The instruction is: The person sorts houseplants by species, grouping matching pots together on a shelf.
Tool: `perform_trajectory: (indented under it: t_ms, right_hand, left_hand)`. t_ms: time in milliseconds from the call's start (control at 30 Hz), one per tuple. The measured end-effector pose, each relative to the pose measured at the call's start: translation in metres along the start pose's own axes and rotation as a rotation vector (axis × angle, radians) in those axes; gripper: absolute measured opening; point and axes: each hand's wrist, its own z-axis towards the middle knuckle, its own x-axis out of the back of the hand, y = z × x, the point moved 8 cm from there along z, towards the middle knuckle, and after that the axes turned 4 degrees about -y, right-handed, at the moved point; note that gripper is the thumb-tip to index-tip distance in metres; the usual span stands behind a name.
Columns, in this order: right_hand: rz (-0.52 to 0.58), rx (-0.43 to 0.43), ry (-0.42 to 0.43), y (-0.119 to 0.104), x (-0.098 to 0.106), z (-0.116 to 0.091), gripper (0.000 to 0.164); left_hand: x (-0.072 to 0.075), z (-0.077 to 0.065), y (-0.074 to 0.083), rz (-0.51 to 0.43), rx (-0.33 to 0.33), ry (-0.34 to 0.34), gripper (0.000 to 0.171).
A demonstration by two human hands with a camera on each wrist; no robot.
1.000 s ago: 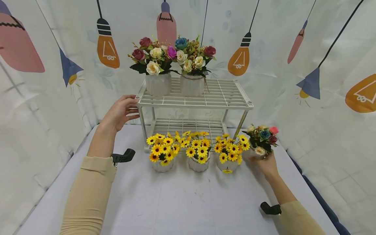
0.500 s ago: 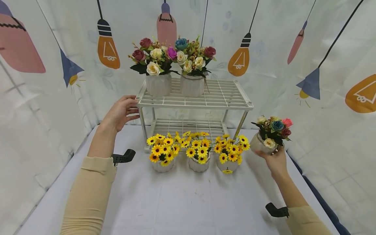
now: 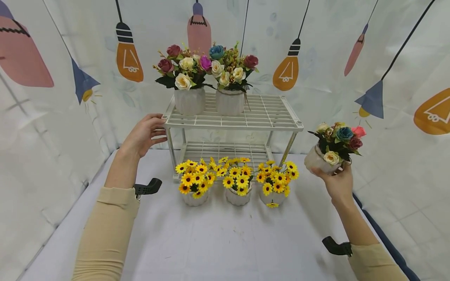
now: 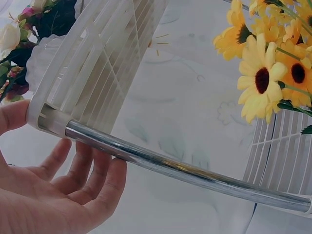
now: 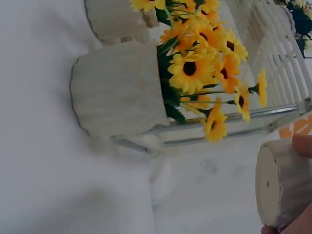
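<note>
With fingers of right hand (image 3: 338, 182) curled round rose pot (image 3: 320, 160), left hand (image 3: 143, 136) gripping rack (image 3: 232, 127), needed to level the tilt, clear of 3 sunflower pots (image 3: 237, 198)

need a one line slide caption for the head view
Left hand touching a white rack, right hand holding a tilted potted bouquet off the table.

A pale backdrop (image 3: 327, 47) — printed with orange bulbs (image 3: 285, 73) and blue lampshades (image 3: 374, 100) — stands behind a white tabletop (image 3: 211, 244).

A pale rose pot (image 3: 318, 160) — tilted, held aloft.
</note>
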Motion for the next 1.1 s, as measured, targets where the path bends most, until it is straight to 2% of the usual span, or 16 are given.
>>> perform_trajectory:
  t_ms: [267,567,800,1100]
  right_hand:
    - [-0.004,0.04,0.076,-0.027,0.002,0.001,0.094]
    - [0.099,0.12,0.115,-0.057,-0.006,0.003,0.092]
    - [0.119,0.221,0.159,-0.088,-0.012,0.006,0.087]
    - [0.144,0.277,0.179,-0.121,-0.013,0.013,0.084]
  left_hand:
    - [0.0,-0.001,-0.001,-0.005,-0.003,-0.005,0.054]
    - [-0.002,-0.003,0.0,-0.06,0.001,-0.023,0.038]
    - [-0.003,-0.003,0.001,-0.059,0.001,-0.022,0.043]
    - [-0.001,-0.002,0.002,-0.067,0.002,-0.023,0.047]
